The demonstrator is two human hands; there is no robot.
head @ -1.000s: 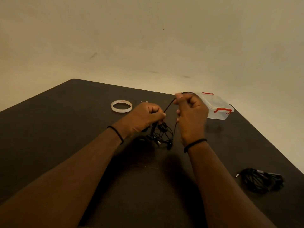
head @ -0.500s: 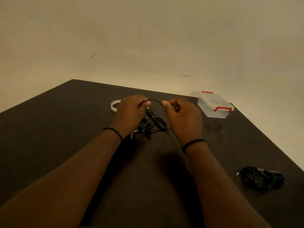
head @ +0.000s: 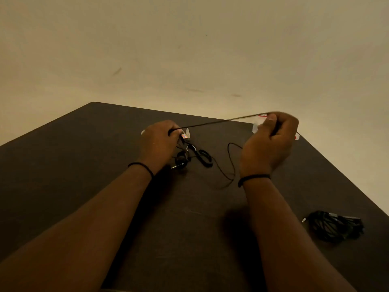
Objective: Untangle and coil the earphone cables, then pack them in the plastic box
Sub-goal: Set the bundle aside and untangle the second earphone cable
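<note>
A black earphone cable (head: 214, 122) runs taut between my two hands above the dark table (head: 84, 157). My left hand (head: 159, 140) pinches one end over a loose tangle of earphones (head: 197, 155) lying on the table. My right hand (head: 270, 142) grips the other end, raised at the far right. More cable loops (head: 230, 165) down onto the table between my wrists. The clear plastic box (head: 256, 125) with red clips is mostly hidden behind my right hand.
A second bundle of black cables (head: 334, 227) lies near the table's right edge. A white tape roll (head: 187, 132) peeks out behind my left hand. The table's far corner and right edge are close to the box; a pale wall rises behind.
My hands have moved apart, the right one going right and up in front of the box, and the cable between them is now stretched straight. The tangle lies looser on the table.
</note>
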